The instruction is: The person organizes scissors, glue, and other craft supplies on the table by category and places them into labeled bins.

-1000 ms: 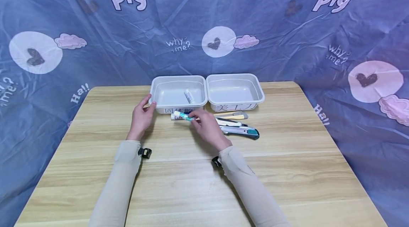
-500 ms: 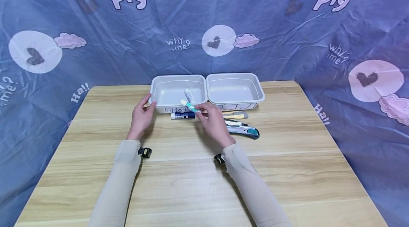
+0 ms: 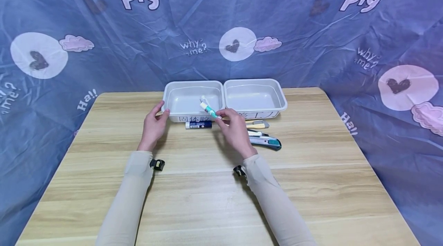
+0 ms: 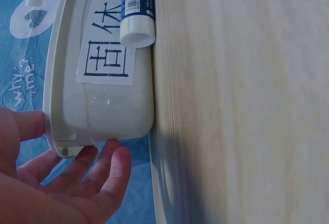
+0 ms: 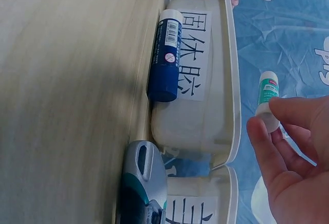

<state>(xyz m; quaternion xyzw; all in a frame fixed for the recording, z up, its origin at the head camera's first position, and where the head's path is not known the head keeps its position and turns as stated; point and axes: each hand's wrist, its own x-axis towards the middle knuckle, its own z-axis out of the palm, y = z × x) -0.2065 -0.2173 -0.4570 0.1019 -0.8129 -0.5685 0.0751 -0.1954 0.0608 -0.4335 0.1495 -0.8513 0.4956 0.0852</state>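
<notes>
My right hand [image 3: 237,132] pinches a green-and-white glue stick [image 3: 209,110] between thumb and fingers. It is tilted above the front rim of the left white plastic box [image 3: 181,103], its white end pointing up and left. Behind it, a small white glue stick [image 3: 203,99] inside that box is partly hidden. My left hand [image 3: 152,128] holds the box's left end; in the left wrist view its fingers [image 4: 115,170] bend against the end wall. A navy glue stick [image 5: 167,62] with a white cap lies along the box's labelled front.
A second white box [image 3: 254,100] stands against the first on the right. In front of it lie a yellow utility knife [image 3: 257,124] and a grey-and-teal utility knife [image 3: 268,143], with another white-handled one beside them, partly covered by my right hand. Blue printed cloth [image 3: 207,19] hangs behind the table.
My right hand has lifted the green-and-white glue stick up and slightly right, from near the navy glue stick to over the left box's front rim. My left hand stays in place.
</notes>
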